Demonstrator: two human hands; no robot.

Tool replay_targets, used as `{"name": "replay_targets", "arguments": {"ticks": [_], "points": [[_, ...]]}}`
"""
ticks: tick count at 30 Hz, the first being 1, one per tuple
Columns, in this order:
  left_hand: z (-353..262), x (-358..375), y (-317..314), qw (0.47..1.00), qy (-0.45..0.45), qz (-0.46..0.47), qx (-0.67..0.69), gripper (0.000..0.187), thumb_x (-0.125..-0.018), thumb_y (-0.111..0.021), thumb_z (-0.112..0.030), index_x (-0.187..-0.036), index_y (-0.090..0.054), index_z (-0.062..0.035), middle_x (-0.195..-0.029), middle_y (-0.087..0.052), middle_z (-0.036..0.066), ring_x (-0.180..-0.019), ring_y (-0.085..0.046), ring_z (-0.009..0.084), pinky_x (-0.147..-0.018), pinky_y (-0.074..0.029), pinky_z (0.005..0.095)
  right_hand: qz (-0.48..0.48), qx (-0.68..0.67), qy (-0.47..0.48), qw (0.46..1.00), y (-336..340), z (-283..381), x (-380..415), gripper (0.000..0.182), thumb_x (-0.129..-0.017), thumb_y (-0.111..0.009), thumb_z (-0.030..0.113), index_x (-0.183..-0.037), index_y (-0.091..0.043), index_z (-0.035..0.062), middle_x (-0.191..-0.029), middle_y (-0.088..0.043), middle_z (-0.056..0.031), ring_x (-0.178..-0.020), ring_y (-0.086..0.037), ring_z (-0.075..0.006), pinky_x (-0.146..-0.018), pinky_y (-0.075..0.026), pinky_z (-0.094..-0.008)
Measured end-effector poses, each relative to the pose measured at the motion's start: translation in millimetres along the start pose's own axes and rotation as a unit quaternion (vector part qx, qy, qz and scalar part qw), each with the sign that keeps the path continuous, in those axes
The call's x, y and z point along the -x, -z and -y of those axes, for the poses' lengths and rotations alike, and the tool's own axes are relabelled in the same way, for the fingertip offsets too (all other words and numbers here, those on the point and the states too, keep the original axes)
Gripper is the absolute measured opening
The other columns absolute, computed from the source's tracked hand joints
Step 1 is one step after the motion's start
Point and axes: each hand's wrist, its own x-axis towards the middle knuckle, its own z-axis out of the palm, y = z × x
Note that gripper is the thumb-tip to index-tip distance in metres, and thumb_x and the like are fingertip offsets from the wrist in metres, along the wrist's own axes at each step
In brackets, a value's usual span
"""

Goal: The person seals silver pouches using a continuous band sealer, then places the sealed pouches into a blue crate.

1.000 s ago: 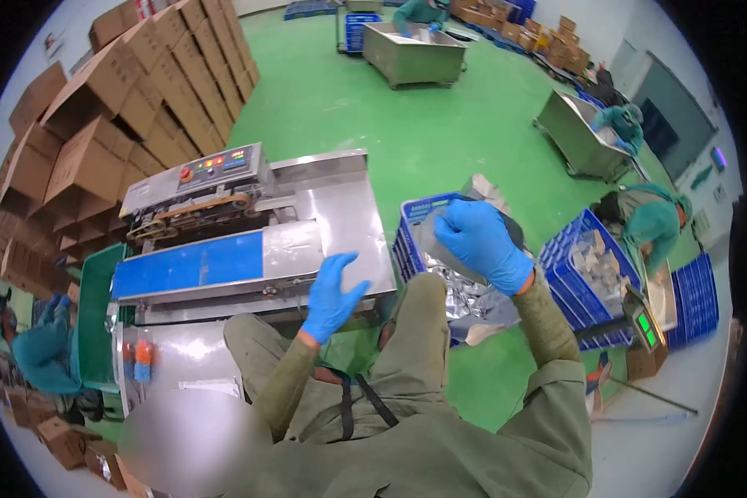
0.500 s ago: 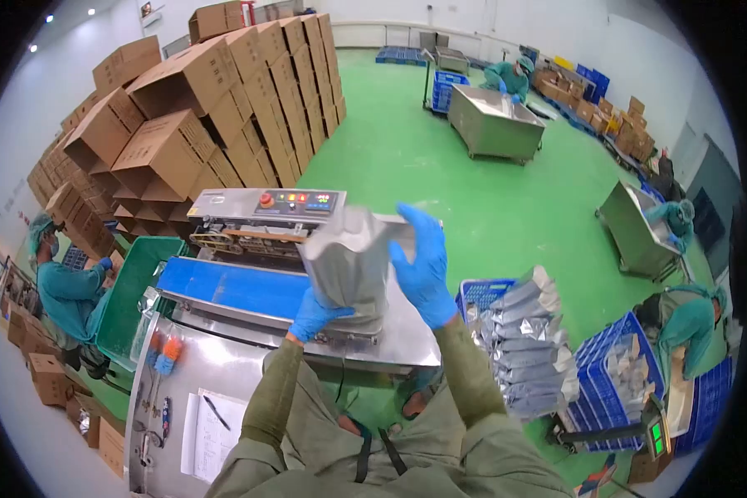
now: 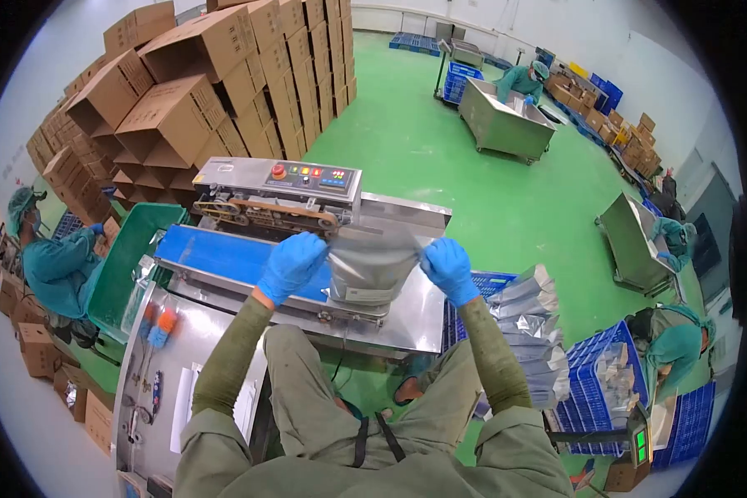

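A silver foil bag (image 3: pixel 365 280) stands upright at the right end of the sealing machine (image 3: pixel 261 195), its top stretched flat between my two hands. At its top left corner my left hand (image 3: pixel 294 264), in a blue glove, is closed with pinched fingers. The opposite top corner is pinched by my right hand (image 3: pixel 450 267), also gloved in blue. Left of the bag runs the blue conveyor belt (image 3: pixel 216 253). The bag's upper edge is slightly blurred, and its contents are hidden.
Filled silver bags (image 3: pixel 527 332) lean in a blue crate at my right. Beside it are another blue crate (image 3: pixel 593 373) and a scale display (image 3: pixel 640 436). A green bin (image 3: pixel 133 266) and a steel table (image 3: pixel 187 332) stand left. Cardboard boxes (image 3: pixel 249 83) are stacked behind. Several co-workers (image 3: pixel 54 261) work around.
My left hand has gone from the bag's lower side to its top left corner. My right hand now grips the other corner. The bag has lowered, and its mouth is drawn flat.
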Motion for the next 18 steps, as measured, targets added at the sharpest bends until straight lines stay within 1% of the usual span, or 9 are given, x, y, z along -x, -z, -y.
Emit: {"name": "replay_targets", "arguments": {"ticks": [1,4,6,7,8,9,12,14,18], "points": [[5,9,-6,0.999,-0.021,0.041,-0.018,0.030,-0.080,-0.068,-0.012,-0.110,-0.063,-0.0107,-0.110,-0.068,0.010,-0.094,-0.065,0.0284,-0.076,-0.051,0.0401,-0.001,0.006,0.008,1.000,2,-5,8,0.018,-0.079,-0.068,0.017,-0.085,-0.054,0.0076,-0.077,-0.051,-0.0107,-0.069,-0.053,-0.0316,-0.060,-0.044,-0.0413],[-8,11,-15,0.976,-0.046,-0.209,0.035,0.038,-0.075,-0.070,-0.010,-0.112,-0.065,-0.0108,-0.120,-0.066,0.010,-0.101,-0.064,0.0290,-0.078,-0.052,0.0419,-0.048,-0.063,-0.046,0.996,13,13,4,0.014,-0.083,-0.068,0.011,-0.092,-0.059,0.0061,-0.088,-0.061,-0.0112,-0.076,-0.058,-0.0314,-0.063,-0.047,-0.0392],[-35,0,-19,0.934,0.079,-0.283,0.204,0.025,-0.081,-0.069,-0.004,-0.107,-0.070,-0.0064,-0.101,-0.070,0.007,-0.085,-0.064,0.0170,-0.072,-0.051,0.0358,-0.161,-0.161,-0.104,0.968,7,33,-10,0.016,-0.085,-0.069,0.008,-0.099,-0.063,0.0055,-0.097,-0.065,-0.0132,-0.081,-0.062,-0.0318,-0.065,-0.048,-0.0380],[-57,-4,-22,0.879,0.171,-0.301,0.328,0.021,-0.084,-0.068,-0.003,-0.105,-0.071,-0.0051,-0.094,-0.069,0.005,-0.080,-0.062,0.0134,-0.069,-0.050,0.0338,-0.167,-0.172,-0.169,0.956,7,46,-10,0.006,-0.091,-0.065,0.007,-0.095,-0.066,0.0024,-0.087,-0.067,-0.0116,-0.075,-0.064,-0.0184,-0.062,-0.048,-0.0316],[-69,-7,-24,0.800,0.257,-0.314,0.443,0.016,-0.087,-0.067,-0.002,-0.103,-0.072,-0.0037,-0.086,-0.069,0.003,-0.075,-0.060,0.0098,-0.066,-0.049,0.0318,-0.161,-0.211,-0.238,0.934,13,56,-10,0.006,-0.092,-0.064,0.007,-0.093,-0.066,0.0017,-0.080,-0.065,-0.0098,-0.070,-0.062,-0.0161,-0.060,-0.047,-0.0311],[-68,-11,-29,0.770,0.318,-0.298,0.466,0.011,-0.092,-0.065,-0.008,-0.092,-0.072,0.0012,-0.071,-0.062,-0.001,-0.067,-0.051,0.0041,-0.058,-0.044,0.0279,-0.155,-0.248,-0.302,0.908,20,64,-13,0.008,-0.092,-0.063,0.007,-0.090,-0.066,0.0010,-0.074,-0.063,-0.0079,-0.065,-0.060,-0.0138,-0.058,-0.047,-0.0306],[-42,-37,-35,0.751,0.354,-0.208,0.517,0.015,-0.088,-0.069,-0.013,-0.085,-0.072,0.0016,-0.071,-0.063,-0.001,-0.066,-0.052,0.0042,-0.056,-0.042,0.0272,-0.120,-0.340,-0.457,0.814,10,58,-20,0.019,-0.091,-0.063,0.012,-0.077,-0.066,-0.0018,-0.061,-0.055,-0.0027,-0.057,-0.050,-0.0073,-0.051,-0.040,-0.0274],[-1,-41,-103,0.714,0.456,-0.057,0.528,0.017,-0.084,-0.072,-0.016,-0.078,-0.072,0.0004,-0.067,-0.062,0.000,-0.066,-0.055,0.0065,-0.057,-0.043,0.0271,-0.078,-0.418,-0.547,0.721,-12,47,-27,0.025,-0.090,-0.065,0.017,-0.075,-0.065,-0.0027,-0.061,-0.055,-0.0007,-0.056,-0.049,-0.0078,-0.051,-0.039,-0.0273],[49,5,-238,0.968,0.235,-0.018,0.087,0.027,-0.081,-0.076,-0.026,-0.074,-0.071,-0.0006,-0.065,-0.068,0.008,-0.058,-0.061,0.0180,-0.056,-0.046,0.0347,-0.109,-0.393,-0.589,0.697,-112,24,30,0.031,-0.090,-0.064,0.024,-0.072,-0.065,-0.0006,-0.061,-0.055,0.0004,-0.054,-0.049,-0.0083,-0.048,-0.039,-0.0286]]}}
